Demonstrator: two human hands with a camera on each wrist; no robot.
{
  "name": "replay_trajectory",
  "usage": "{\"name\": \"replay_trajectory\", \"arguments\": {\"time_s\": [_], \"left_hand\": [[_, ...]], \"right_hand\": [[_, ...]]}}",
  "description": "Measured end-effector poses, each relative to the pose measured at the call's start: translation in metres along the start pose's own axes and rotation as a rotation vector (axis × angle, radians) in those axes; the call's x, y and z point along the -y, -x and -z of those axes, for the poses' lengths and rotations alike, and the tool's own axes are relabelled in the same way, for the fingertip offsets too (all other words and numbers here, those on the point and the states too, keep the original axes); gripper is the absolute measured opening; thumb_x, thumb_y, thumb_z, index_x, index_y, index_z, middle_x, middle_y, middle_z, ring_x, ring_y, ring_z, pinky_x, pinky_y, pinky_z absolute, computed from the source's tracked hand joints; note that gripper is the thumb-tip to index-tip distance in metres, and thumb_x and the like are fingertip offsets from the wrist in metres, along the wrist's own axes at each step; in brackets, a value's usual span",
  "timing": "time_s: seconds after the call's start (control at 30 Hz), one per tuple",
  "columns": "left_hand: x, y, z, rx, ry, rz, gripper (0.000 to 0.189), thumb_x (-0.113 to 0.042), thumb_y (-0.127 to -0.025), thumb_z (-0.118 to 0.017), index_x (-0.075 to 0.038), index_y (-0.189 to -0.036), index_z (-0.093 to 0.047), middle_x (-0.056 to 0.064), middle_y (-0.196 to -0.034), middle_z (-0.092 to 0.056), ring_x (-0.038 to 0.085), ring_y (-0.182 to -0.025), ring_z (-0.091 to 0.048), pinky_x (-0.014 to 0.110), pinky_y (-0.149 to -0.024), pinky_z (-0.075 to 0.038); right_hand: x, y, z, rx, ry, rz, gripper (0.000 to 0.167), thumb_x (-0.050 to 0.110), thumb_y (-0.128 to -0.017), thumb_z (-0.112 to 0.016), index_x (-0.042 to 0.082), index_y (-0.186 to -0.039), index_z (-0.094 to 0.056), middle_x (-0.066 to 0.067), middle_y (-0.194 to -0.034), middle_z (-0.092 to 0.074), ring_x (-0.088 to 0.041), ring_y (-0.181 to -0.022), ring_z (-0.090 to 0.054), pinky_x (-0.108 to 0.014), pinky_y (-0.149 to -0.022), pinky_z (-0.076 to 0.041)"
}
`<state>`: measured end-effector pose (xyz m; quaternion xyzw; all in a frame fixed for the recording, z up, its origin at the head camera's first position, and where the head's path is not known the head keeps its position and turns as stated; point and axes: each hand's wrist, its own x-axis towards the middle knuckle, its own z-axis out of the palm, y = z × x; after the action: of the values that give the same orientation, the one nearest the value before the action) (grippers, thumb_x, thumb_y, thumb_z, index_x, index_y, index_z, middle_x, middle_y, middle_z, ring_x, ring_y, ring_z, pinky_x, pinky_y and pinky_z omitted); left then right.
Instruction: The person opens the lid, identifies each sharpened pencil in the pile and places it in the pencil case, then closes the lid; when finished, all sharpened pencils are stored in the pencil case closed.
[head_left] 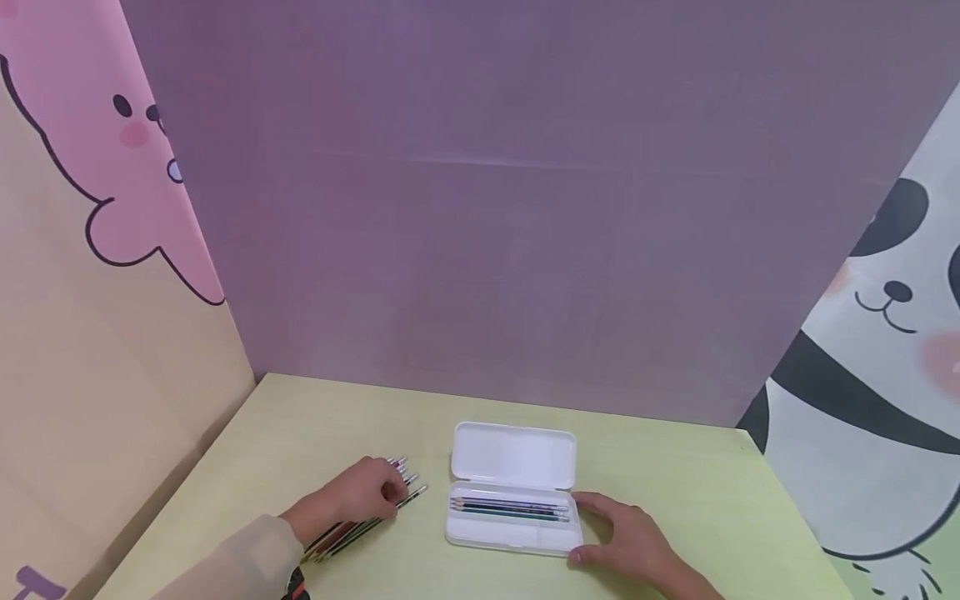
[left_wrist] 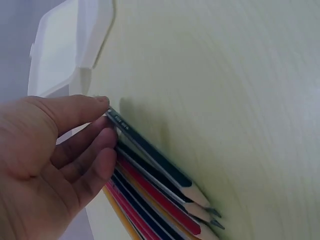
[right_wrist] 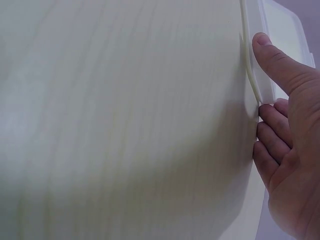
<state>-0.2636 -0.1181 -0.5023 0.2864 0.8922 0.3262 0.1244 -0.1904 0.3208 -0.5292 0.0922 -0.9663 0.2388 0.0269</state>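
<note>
A white pencil case [head_left: 480, 537] lies on the table with its lid [head_left: 514, 454] raised at the back. Several pencils [head_left: 510, 509] rest inside, side by side. My left hand [head_left: 367, 489] is over a loose bundle of pencils [head_left: 330, 542] to the left of the case. In the left wrist view, its thumb and finger pinch the end of a dark green pencil [left_wrist: 150, 148], whose sharpened tip points away from the hand, beside red, blue and yellow pencils [left_wrist: 150, 200]. My right hand [head_left: 626, 537] holds the case's right end, thumb at the front corner and fingers farther back.
The pale yellow table [head_left: 675, 467] runs back to a purple wall panel [head_left: 510, 250]. Side panels with cartoon animals stand at the left and right, a pink one [head_left: 112, 125] and a panda [head_left: 885, 375].
</note>
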Motion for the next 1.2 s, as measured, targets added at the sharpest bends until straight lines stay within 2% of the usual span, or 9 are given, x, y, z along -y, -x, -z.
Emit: {"name": "replay_trajectory", "arguments": {"time_s": [0.3, 0.6, 0.77, 0.9, 1.07, 1.2], "left_hand": [[-0.002, -0.004, -0.007, -0.032, -0.163, 0.016, 0.027, 0.007, -0.075, -0.08, -0.007, -0.098, -0.08, -0.004, -0.081, -0.069, 0.006, -0.073, -0.054, 0.027, -0.069, -0.05], [-0.01, 0.001, -0.007, -0.034, -0.242, 0.024, 0.023, 0.004, -0.075, -0.081, -0.01, -0.094, -0.078, -0.01, -0.074, -0.062, 0.006, -0.072, -0.051, 0.027, -0.069, -0.047], [-0.009, 0.0, -0.011, -0.05, -0.288, 0.017, 0.023, 0.004, -0.077, -0.08, -0.011, -0.094, -0.077, -0.013, -0.072, -0.057, 0.008, -0.074, -0.048, 0.028, -0.071, -0.045], [-0.005, 0.0, -0.012, -0.068, -0.279, -0.01, 0.024, 0.006, -0.077, -0.077, -0.01, -0.095, -0.079, -0.012, -0.073, -0.061, 0.005, -0.073, -0.05, 0.026, -0.07, -0.047], [-0.006, 0.0, -0.008, -0.069, -0.204, -0.048, 0.027, 0.009, -0.077, -0.073, -0.008, -0.096, -0.079, -0.008, -0.076, -0.068, 0.001, -0.07, -0.054, 0.023, -0.066, -0.048], [-0.013, 0.0, -0.001, -0.06, -0.169, -0.035, 0.026, 0.009, -0.077, -0.072, -0.008, -0.096, -0.079, -0.008, -0.078, -0.066, 0.004, -0.07, -0.052, 0.024, -0.065, -0.047]], "right_hand": [[0.004, 0.0, 0.001, 0.013, -0.001, -0.005, 0.09, 0.061, -0.06, -0.091, 0.023, -0.137, -0.065, -0.001, -0.132, -0.07, -0.033, -0.123, -0.064, -0.054, -0.101, -0.049], [0.005, 0.001, -0.001, 0.009, -0.002, -0.019, 0.089, 0.06, -0.059, -0.092, 0.024, -0.136, -0.066, -0.002, -0.132, -0.07, -0.034, -0.124, -0.064, -0.053, -0.102, -0.049], [0.003, 0.001, -0.001, 0.001, 0.009, 0.007, 0.089, 0.061, -0.059, -0.092, 0.024, -0.136, -0.066, 0.0, -0.13, -0.071, -0.032, -0.121, -0.065, -0.052, -0.1, -0.05], [0.001, 0.001, -0.001, 0.001, 0.011, 0.019, 0.089, 0.063, -0.059, -0.09, 0.025, -0.136, -0.066, 0.0, -0.131, -0.071, -0.032, -0.121, -0.065, -0.052, -0.099, -0.051], [0.0, 0.0, -0.001, 0.005, 0.006, 0.022, 0.089, 0.064, -0.059, -0.09, 0.025, -0.136, -0.065, -0.001, -0.131, -0.071, -0.032, -0.121, -0.065, -0.052, -0.099, -0.051], [0.0, 0.0, 0.0, 0.007, 0.002, 0.014, 0.088, 0.062, -0.059, -0.091, 0.025, -0.135, -0.065, -0.002, -0.131, -0.071, -0.032, -0.12, -0.065, -0.053, -0.099, -0.051]]}}
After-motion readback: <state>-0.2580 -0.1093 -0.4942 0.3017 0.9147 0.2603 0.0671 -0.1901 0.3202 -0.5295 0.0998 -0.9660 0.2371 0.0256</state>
